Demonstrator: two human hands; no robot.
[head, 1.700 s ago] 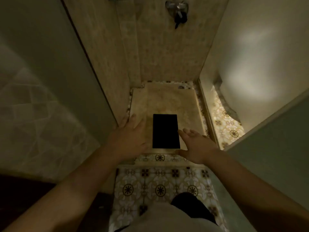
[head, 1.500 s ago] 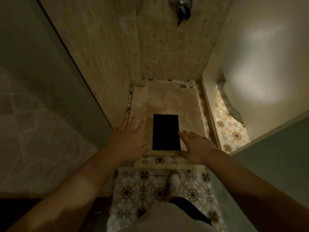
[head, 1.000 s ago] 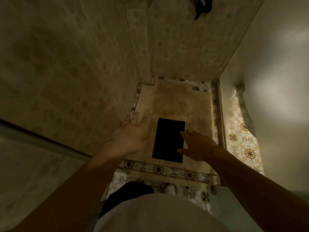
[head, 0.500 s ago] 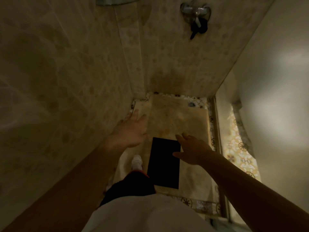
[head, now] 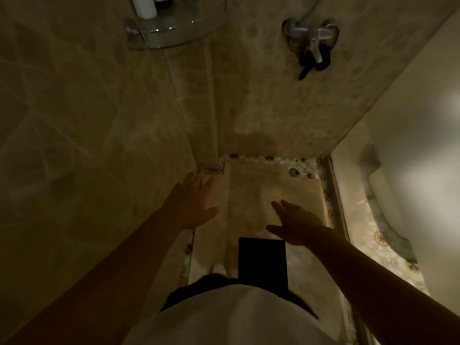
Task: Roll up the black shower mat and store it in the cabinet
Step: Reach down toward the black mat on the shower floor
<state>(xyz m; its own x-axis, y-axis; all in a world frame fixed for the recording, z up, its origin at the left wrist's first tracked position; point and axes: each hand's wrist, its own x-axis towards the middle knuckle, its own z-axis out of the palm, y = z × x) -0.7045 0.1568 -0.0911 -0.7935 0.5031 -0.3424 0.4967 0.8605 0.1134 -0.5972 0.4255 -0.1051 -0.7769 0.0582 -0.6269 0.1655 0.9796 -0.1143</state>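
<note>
A flat black rectangular shower mat [head: 262, 262] lies on the beige shower floor [head: 251, 195], right in front of my body; its near end is hidden behind my white shirt. My left hand [head: 191, 202] is stretched out with fingers spread, beyond and left of the mat, close to the tiled wall. My right hand [head: 293, 226] hovers with fingers spread just past the mat's far right corner. Neither hand holds anything. No cabinet is in sight.
Tiled walls close in on the left and ahead. A chrome tap [head: 311, 37] with a black item hanging on it sits on the far wall. A corner shelf [head: 164, 33] is at upper left. A drain [head: 294, 172] lies at the far floor edge. A glass panel rail [head: 336, 195] bounds the right.
I have stepped over the patterned threshold into the shower. The mat now appears much nearer to my body, and both hands reach beyond its far end instead of flanking it.
</note>
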